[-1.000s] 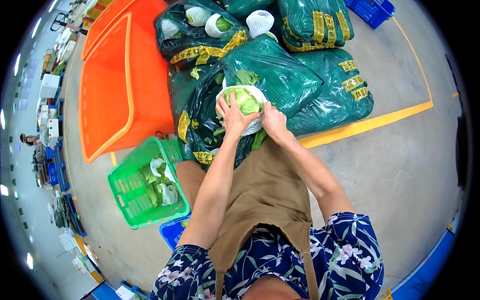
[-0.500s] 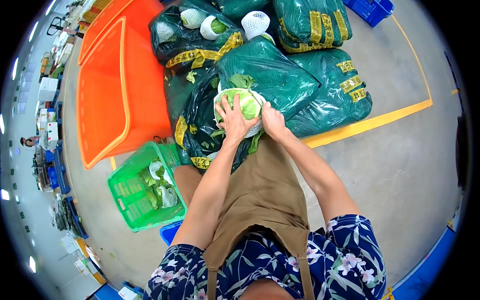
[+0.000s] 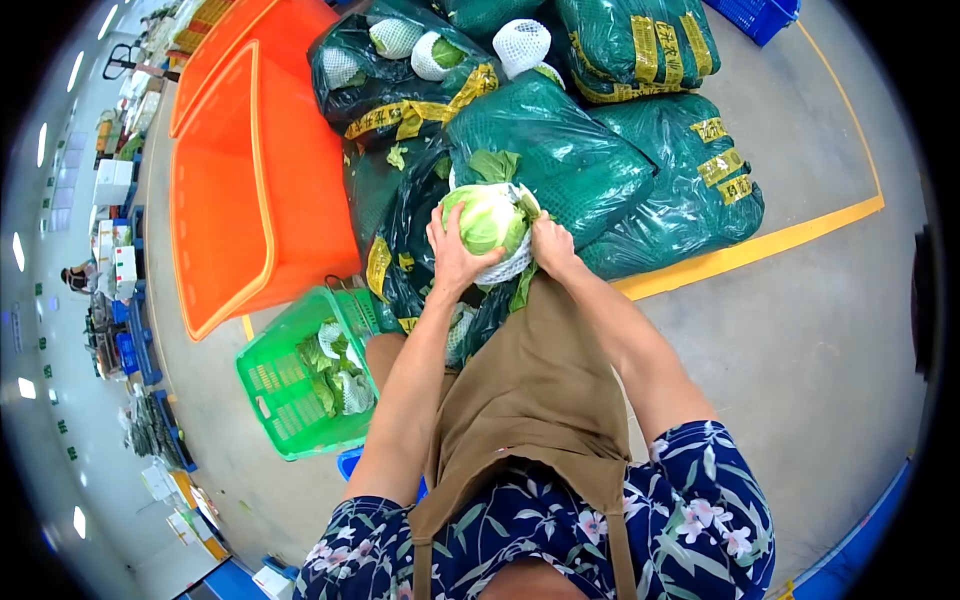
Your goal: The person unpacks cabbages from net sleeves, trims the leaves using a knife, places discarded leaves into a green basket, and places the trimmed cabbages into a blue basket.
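Observation:
A pale green cabbage (image 3: pixel 484 217) sits in front of me above an opened dark green bag (image 3: pixel 408 215). My left hand (image 3: pixel 458 250) grips its left and lower side with spread fingers. At its right side my right hand (image 3: pixel 551 243) is closed on an outer leaf or the net edge; which one is hidden. White foam net (image 3: pixel 508 264) covers the lower right of the cabbage, and a loose leaf (image 3: pixel 495 165) shows just behind it.
Left of me is a green crate (image 3: pixel 290 385) with leaves and foam nets, beyond it orange bins (image 3: pixel 262 190). Full green bags (image 3: pixel 680 180) lie ahead and right; netted cabbages (image 3: pixel 396 38) rest on another bag. A blue crate (image 3: pixel 757 15) stands at the top right.
The foam net now sits lower, leaving more of the cabbage's upper and left surface bare. Both hands remain on it, and the camera view has shifted slightly.

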`<state>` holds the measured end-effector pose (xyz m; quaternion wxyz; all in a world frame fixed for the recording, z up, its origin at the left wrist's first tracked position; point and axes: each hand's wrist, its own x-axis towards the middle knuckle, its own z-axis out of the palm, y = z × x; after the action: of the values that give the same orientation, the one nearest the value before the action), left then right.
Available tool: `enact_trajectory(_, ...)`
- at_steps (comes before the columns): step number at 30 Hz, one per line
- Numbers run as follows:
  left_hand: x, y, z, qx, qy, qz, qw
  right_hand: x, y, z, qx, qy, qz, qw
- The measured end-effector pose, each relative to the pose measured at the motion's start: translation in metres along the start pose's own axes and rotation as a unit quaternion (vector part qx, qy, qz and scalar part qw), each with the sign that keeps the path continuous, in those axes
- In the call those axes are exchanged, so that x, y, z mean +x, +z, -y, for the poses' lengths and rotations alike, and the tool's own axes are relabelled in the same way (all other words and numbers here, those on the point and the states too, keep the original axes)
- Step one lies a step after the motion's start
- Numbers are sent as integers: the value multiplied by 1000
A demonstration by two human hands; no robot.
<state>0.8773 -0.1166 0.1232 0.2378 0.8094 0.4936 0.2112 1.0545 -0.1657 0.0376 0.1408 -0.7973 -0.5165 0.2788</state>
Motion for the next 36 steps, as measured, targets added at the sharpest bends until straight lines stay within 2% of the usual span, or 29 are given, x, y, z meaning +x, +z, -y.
enact_trajectory(4, -6, -8, 24, -79, 1, 17, 997, -4, -19, -8, 1, -14, 30, 999)
enact_trajectory(8, -6, -9, 24, -201, -29, -2, 979, -44, -75, 7, 147, -59, -56, 986)
enact_trajectory(9, -7, -7, 22, -240, -44, -8, 970, -57, -95, 32, 229, -44, -103, 967)
enact_trajectory(10, -9, -3, 22, -313, -81, -38, 946, -65, -117, 55, 280, -1, -46, 959)
enact_trajectory(12, -12, 6, 27, -448, -146, -99, 876, -51, -90, 65, 314, -114, -146, 931)
enact_trajectory(13, -18, 12, 35, -417, -161, -142, 883, -39, -67, 63, 305, -141, -180, 924)
enact_trajectory(14, -23, 12, 36, -381, -172, -143, 897, -42, -61, 68, 346, -134, -157, 915)
enact_trajectory(16, -27, 9, 35, -307, -192, -142, 921, -53, -42, 73, 327, -105, -154, 926)
enact_trajectory(17, -26, 8, 34, -335, -210, -153, 906, -63, -31, 77, 324, -128, -243, 905)
enact_trajectory(18, -23, 9, 36, -363, -231, -136, 893, -74, -31, 82, 301, -152, -271, 902)
enact_trajectory(20, -7, 9, 42, -418, -269, -100, 862, -91, -24, 86, 345, -121, -229, 902)
enact_trajectory(21, 0, 8, 45, -448, -288, -67, 844, -91, -21, 84, 343, -124, -240, 900)
enact_trajectory(23, 9, 7, 44, -442, -302, -21, 844, -88, -14, 83, 340, -133, -264, 893)
enact_trajectory(24, 14, 6, 44, -439, -308, -1, 844, -85, -26, 88, 298, -120, -279, 905)
enact_trajectory(26, 19, 0, 40, -320, -312, 15, 894, -64, -38, 86, 270, -150, -288, 907)
enact_trajectory(27, 23, -6, 28, -259, -313, 11, 914, -54, -47, 88, 304, -151, -252, 906)
enact_trajectory(28, 26, -7, 21, -198, -314, 7, 928, -43, -50, 86, 266, -152, -253, 917)
enact_trajectory(30, 36, -7, 26, -275, -329, 30, 903, -25, -57, 82, 188, -156, -256, 935)
enact_trajectory(32, 41, -4, 22, -180, -283, 18, 942, -24, -61, 72, 177, -126, -214, 952)
enact_trajectory(33, 45, -1, 24, -151, -258, -25, 954, -29, -63, 67, 187, -108, -197, 956)
enact_trajectory(36, 58, 14, 30, -271, -318, -23, 909, -46, -60, 45, 290, -90, -131, 944)
